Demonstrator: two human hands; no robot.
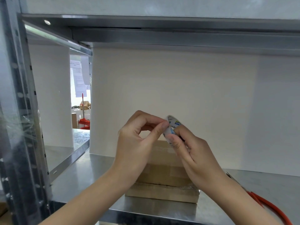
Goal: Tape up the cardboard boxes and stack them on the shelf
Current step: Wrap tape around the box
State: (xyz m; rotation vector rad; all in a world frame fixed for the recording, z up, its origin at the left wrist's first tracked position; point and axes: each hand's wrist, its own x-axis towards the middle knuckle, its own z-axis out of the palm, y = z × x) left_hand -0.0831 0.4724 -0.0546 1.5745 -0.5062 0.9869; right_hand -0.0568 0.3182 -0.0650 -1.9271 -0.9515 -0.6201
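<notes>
A brown cardboard box [164,174] lies on the metal shelf [90,169], partly hidden behind my hands. Above it my right hand [193,151] grips a small roll of clear tape [172,125] with a printed label, thumb on its front. My left hand [139,138] pinches at the roll's edge with thumb and forefinger, the other fingers curled. Both hands hover over the box without touching it.
A white wall closes the back of the shelf. An upright steel post [21,127] stands at the left, and an upper shelf beam [162,30] runs overhead. Orange-handled scissors [263,203] lie at the right on the shelf. Boxes and a red dustpan [84,122] show through the gap.
</notes>
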